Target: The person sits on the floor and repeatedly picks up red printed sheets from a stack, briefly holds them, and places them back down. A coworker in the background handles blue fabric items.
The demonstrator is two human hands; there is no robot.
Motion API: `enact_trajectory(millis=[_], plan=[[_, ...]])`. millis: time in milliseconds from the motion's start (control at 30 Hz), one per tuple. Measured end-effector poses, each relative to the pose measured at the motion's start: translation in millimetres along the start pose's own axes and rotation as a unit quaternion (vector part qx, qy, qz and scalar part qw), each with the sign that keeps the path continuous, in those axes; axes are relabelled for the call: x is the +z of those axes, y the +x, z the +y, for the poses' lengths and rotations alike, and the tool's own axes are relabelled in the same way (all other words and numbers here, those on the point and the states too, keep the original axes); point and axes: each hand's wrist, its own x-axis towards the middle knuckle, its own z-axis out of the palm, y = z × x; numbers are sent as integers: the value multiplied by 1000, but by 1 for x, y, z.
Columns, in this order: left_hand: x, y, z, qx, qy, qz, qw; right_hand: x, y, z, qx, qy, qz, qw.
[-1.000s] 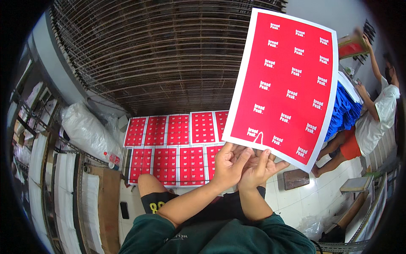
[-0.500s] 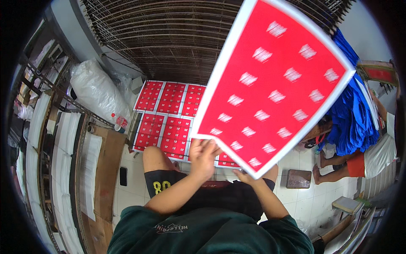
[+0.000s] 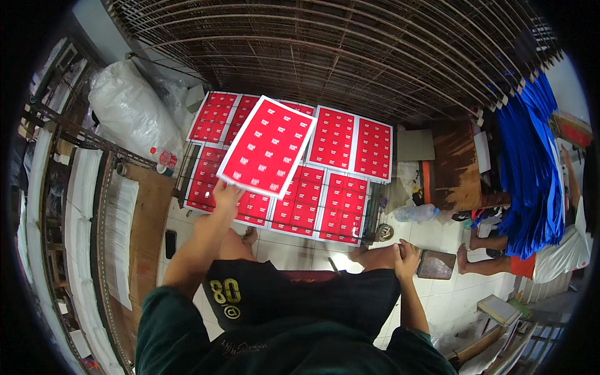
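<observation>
My left hand (image 3: 229,195) grips the near left corner of a red printed sheet (image 3: 270,149) with a white border and rows of small white marks. The sheet is held tilted above the drying rack's lowest wire shelf (image 3: 370,212), covering parts of several similar sheets. Those red sheets (image 3: 342,205) lie side by side in two rows on the shelf. Away from the sheets, my right hand (image 3: 407,260) is by my right knee, its fingers curled together with nothing visible in them.
Raised wire shelves (image 3: 300,59) overhang the far side. A stuffed clear plastic bag (image 3: 134,115) stands left, near paper stacks (image 3: 81,219). Blue strips (image 3: 528,169) hang at right beside another person's legs (image 3: 484,265). A plastic bottle (image 3: 417,213) and brown block (image 3: 436,265) are on the floor.
The sheet has moved away from me and left, down toward the rack, in my left hand. My right hand has left its edge and come to my right knee.
</observation>
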Motion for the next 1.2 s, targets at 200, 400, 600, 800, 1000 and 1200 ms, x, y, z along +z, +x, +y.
enact_trajectory(millis=[200, 400, 600, 800, 1000, 1200], plan=[[66, 144, -65, 63, -62, 34, 995, -2, 14, -3, -4, -18, -28, 999], [106, 197, -118, 54, -65, 115, 990, -3, 16, 18, 45, -44, -85, 994], [103, 236, -161, 49, 48, 168, 983, 2, 22, 23, 9, -75, -49, 996], [113, 242, -166, 4, 117, 222, 968, 6, 29, 26, 9, -97, -56, 994], [103, 272, -192, -6, 9, 202, 979, 2, 40, 7, 24, -63, -90, 994], [99, 285, -208, -11, 26, 173, 984, 4, 41, 8, 8, -78, -84, 993]])
